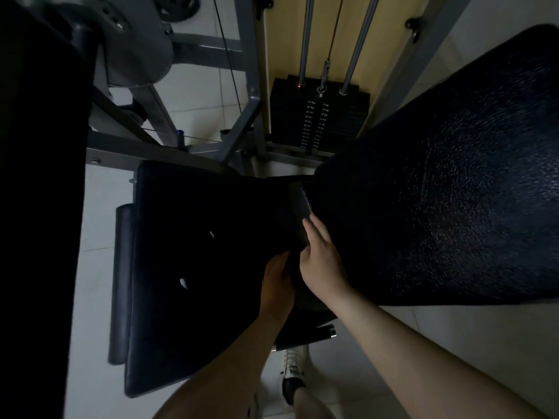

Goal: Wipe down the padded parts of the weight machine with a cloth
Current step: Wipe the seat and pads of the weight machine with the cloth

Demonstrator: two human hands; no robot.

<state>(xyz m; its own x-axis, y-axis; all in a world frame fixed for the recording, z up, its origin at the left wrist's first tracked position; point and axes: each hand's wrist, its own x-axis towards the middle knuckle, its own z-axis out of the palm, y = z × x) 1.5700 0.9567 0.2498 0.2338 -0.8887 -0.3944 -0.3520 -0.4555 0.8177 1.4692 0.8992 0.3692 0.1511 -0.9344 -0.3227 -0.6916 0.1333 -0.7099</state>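
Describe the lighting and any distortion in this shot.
Head view: dim and underexposed; the seat pad is nearly pure black, the back pad shows only a speckled sheen, the left hand sits in shadow while the right hand is lit; the wide-angle lens splays the guide rods.

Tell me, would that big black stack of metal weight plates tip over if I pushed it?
Probably not: two shiny steel rods run into the black stack of metal weight plates, likely keeping it upright. With many numbered plates, it probably feels very heavy.

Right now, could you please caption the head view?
Left hand and right hand on a dark cloth between seat pad and back pad.
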